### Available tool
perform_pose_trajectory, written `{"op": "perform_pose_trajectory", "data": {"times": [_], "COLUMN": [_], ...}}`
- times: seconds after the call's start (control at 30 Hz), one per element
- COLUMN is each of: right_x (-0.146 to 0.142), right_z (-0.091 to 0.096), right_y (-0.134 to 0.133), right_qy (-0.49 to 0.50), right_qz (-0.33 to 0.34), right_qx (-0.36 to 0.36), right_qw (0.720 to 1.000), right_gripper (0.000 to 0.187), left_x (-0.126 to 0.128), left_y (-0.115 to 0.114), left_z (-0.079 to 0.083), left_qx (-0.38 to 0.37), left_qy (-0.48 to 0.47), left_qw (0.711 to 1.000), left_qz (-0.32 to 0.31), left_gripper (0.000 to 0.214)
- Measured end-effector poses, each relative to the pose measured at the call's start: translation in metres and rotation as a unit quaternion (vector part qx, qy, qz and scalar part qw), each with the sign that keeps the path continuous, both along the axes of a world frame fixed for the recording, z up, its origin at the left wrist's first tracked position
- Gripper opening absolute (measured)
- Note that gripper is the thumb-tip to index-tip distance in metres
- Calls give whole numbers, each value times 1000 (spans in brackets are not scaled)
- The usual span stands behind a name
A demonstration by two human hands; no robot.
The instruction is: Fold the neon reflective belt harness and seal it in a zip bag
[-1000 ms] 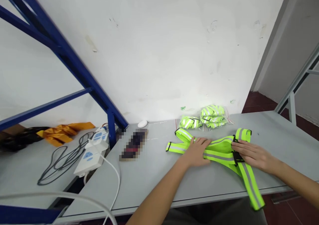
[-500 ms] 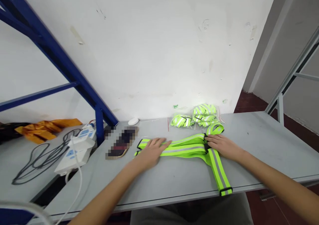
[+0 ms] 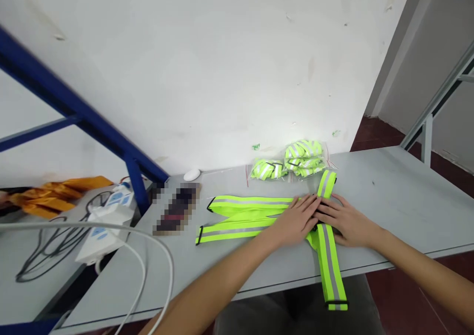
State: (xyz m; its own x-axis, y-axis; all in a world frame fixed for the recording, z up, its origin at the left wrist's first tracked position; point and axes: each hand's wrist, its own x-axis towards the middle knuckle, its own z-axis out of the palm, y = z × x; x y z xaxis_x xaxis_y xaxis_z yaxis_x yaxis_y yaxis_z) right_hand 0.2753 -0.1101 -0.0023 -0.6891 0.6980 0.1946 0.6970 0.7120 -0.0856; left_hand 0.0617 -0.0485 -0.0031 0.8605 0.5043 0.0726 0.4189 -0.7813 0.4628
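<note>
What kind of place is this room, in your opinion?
Probably a small packing workshop: a grey work table, a loose reflective harness beside bagged reflective harnesses, and blue steel shelving.

Workroom with blue metal shelving (image 3: pixel 74 112), grey table (image 3: pixel 385 187)

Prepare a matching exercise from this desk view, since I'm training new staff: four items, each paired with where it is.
Items:
1. Reflective harness
2. Clear bags of neon bands
3. White power strip
4. Orange fabric

Places:
A. Bunched at the far left
B. Beside a tangle of black cable
C. Under the left hand and right hand
D. At the back of the grey table

Pairs: 1-C, 2-D, 3-B, 4-A
</note>
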Motion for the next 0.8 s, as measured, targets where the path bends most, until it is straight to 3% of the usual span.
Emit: {"op": "perform_pose_trajectory", "data": {"times": [0.17, 0.33, 0.43, 0.5, 0.57, 0.6, 0.7, 0.8], "right_x": [-6, -23, -30, -34, -38, -41, -46, -46], "right_z": [0, 1, -3, -6, -7, -7, -3, 4], "right_y": [-11, -27, -35, -40, -43, -43, -35, -21], "right_qy": [28, 58, 146, 236, 343, 401, 558, 649], "right_qz": [83, 150, 114, 26, -97, -157, -288, -354], "right_qx": [56, 32, -21, -57, -87, -98, -127, -154], "right_qw": [995, 986, 982, 970, 930, 897, 768, 656], "right_gripper": [43, 30, 25, 25, 23, 21, 18, 22], "left_x": [-5, -1, -1, -2, -3, -3, -4, -7], "left_y": [11, 14, 11, 9, 6, 4, -1, -5], "left_z": [-15, -16, -14, -12, -9, -8, -4, 1], "left_qx": [58, 74, 74, 81, 89, 91, 86, 69], "left_qy": [81, 74, 61, 53, 46, 42, 32, 30], "left_qw": [994, 992, 993, 993, 994, 995, 996, 996], "left_qz": [40, 70, 67, 63, 46, 32, -17, -48], "left_gripper": [58, 58, 56, 53, 50, 48, 45, 45]}}
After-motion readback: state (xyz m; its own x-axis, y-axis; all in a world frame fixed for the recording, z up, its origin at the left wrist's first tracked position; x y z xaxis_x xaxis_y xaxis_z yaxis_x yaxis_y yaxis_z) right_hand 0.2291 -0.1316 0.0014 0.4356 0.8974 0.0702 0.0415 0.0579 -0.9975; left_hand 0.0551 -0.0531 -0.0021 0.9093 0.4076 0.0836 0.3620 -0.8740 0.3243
